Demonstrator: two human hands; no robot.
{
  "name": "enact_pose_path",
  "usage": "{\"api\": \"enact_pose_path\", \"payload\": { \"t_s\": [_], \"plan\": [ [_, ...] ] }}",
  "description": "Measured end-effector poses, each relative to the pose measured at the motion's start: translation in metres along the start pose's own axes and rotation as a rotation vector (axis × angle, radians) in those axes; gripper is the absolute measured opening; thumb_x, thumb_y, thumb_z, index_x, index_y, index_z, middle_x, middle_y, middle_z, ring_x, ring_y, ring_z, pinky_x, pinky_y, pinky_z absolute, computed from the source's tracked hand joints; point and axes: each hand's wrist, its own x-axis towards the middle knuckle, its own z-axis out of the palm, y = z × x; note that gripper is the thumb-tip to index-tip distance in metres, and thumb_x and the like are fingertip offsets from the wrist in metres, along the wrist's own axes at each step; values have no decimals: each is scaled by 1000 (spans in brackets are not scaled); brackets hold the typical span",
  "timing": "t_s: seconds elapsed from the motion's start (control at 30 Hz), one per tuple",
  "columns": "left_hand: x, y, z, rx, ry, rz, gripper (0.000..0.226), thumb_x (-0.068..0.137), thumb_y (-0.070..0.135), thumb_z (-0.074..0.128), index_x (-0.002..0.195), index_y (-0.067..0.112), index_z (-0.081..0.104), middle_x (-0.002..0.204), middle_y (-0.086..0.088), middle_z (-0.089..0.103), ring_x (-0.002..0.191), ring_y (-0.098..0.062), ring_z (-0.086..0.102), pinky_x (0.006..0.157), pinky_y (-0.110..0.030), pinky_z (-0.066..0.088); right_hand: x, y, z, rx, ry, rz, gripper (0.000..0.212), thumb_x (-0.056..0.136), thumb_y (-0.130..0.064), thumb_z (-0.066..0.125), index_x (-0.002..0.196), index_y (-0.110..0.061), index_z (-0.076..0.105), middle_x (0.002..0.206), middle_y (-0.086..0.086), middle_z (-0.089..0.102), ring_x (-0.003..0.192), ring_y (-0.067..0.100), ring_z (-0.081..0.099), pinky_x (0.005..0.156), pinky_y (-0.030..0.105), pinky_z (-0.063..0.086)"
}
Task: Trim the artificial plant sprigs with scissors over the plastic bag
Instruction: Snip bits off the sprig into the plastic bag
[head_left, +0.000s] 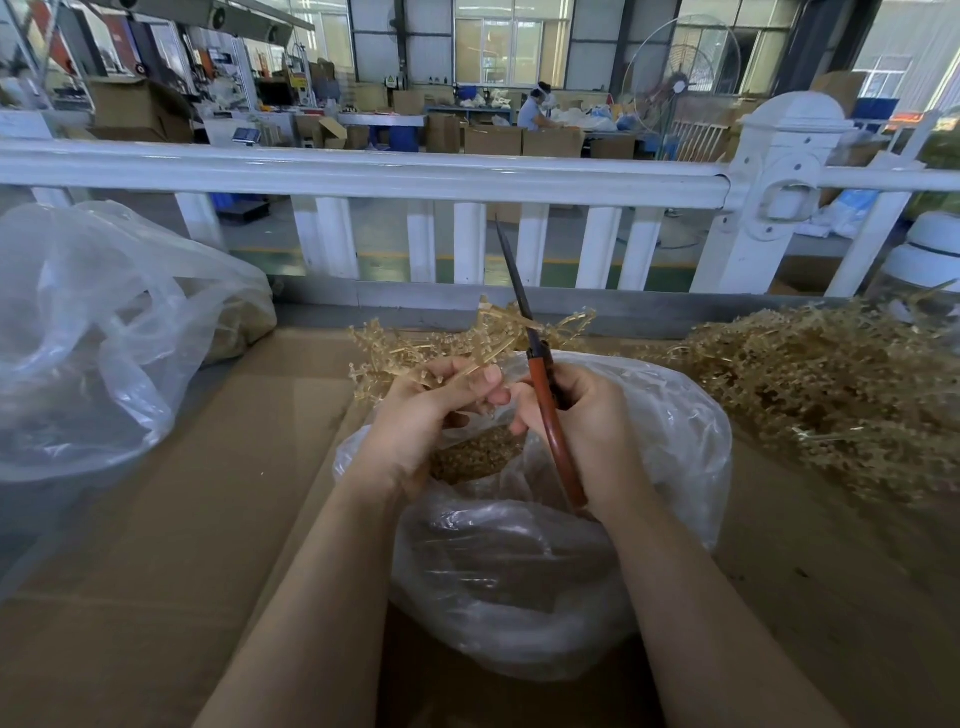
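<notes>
nothing readable here tbh. there's a small green and white sign (390, 80) way back against the far wall and a yellowish label (296, 79) on the shelving at the left, but both are too small and blurry to make out any words or numbers. the cardboard boxes (491, 139) behind the white railing show no print i can read, same for the digital scale (246, 135) by them.

Soft window daylight, wide-angle edge distortion.
</notes>
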Motion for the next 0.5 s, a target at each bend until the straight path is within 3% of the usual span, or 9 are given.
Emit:
{"api": "enact_pose_path", "payload": {
  "t_s": [0.1,0.27,0.4,0.5],
  "plan": [
    [1,-1,-2,-43,43,-4,26,67,35,84,78,19,65,75,1,66,72,-11,60,74,-30,42,0,1,0,20,3,5,11,89,-13,72,78,-13,72,63,3,71,60,14,68,64,22,56],
    [0,1,0,-138,118,15,13,71,26,78,75,15,71,74,-3,66,65,-11,57,64,-23,46,-1,4,1,14,17,-67,14,88,-19,76,77,-25,69,65,-3,71,60,9,68,60,18,53],
    [1,3,-4,-280,251,1,12,72,22,77,75,13,70,71,-1,68,60,-9,57,61,-20,50,-6,6,-1,-125,108,-205,13,84,-40,77,83,-39,64,72,-24,67,70,1,66,63,14,50],
    [2,3,-4,-297,285,0,10,70,19,78,72,13,71,69,-2,68,58,-8,58,59,-18,51,-8,5,0,-249,157,-302,15,80,-56,70,83,-45,60,75,-25,64,71,2,63,62,13,47]
  ]
}}
